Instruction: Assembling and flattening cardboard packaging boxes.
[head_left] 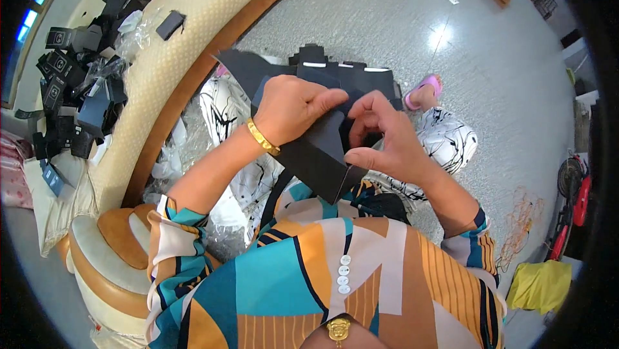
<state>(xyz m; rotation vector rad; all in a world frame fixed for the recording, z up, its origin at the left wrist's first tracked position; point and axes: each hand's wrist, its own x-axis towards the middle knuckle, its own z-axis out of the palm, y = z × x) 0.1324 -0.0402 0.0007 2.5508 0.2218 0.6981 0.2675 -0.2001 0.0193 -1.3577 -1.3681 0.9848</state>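
Over my lap is a black cardboard box [308, 163], partly folded, with a long flap standing out to the upper left. My left hand [291, 109] is closed over its upper side, thumb pointing right. At the right end of the box, my right hand [390, 136] curls its fingers in by the opening, and its thumb lies at the near corner. The fingertips of my left hand are hidden. Just beyond both hands lie several flat black cardboard pieces [364, 81] with white edges.
Many black boxes [64, 68] and clear plastic wrappers are heaped on the cream sofa [187, 20] at left. A small dark pouch [170, 25] lies near its edge. Plastic bags [174, 155] gather beside my legs. A yellow cloth [540, 286] and orange cord [519, 223] are at right.
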